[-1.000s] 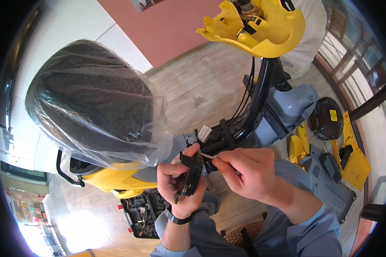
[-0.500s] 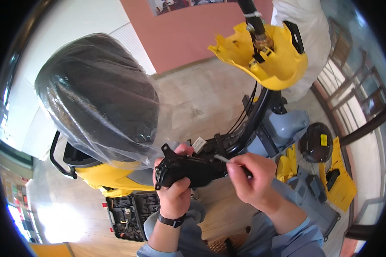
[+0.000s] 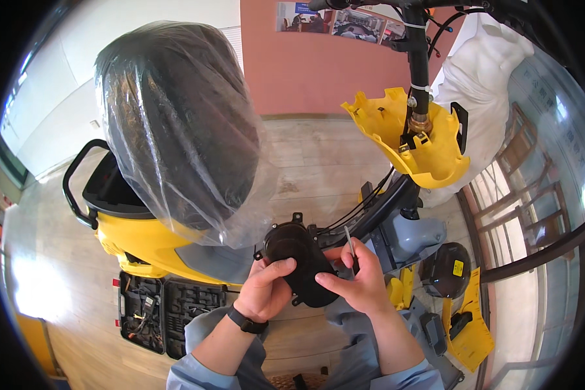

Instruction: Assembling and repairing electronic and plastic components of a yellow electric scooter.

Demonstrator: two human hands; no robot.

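In front of me I hold a black plastic housing (image 3: 300, 257), rounded and oblong, with small mounting lugs round its edge and its broad face toward me. My left hand (image 3: 263, 292) is closed round its left side, thumb on the face. On the other side my right hand (image 3: 357, 279) grips its edge, thumb on the lower face. Those right fingers also hold a slim tool (image 3: 350, 242) with a thin grey metal shaft pointing up and a dark handle partly hidden. Whether the tool touches the housing I cannot tell.
A yellow scooter body (image 3: 133, 250) stands at left beneath a plastic-wrapped seat (image 3: 175, 123). Its steering column (image 3: 418, 71) rises through a yellow cover (image 3: 429, 156) at right. An open tool case (image 3: 143, 309) lies on the floor at left. Yellow panels (image 3: 471, 331) and a dark helmet-like shell (image 3: 444, 270) lie right.
The housing has turned from edge-on to show its broad face. My right hand has shifted from working the tool at its edge to gripping the housing, tool pointing up. The view has shifted.
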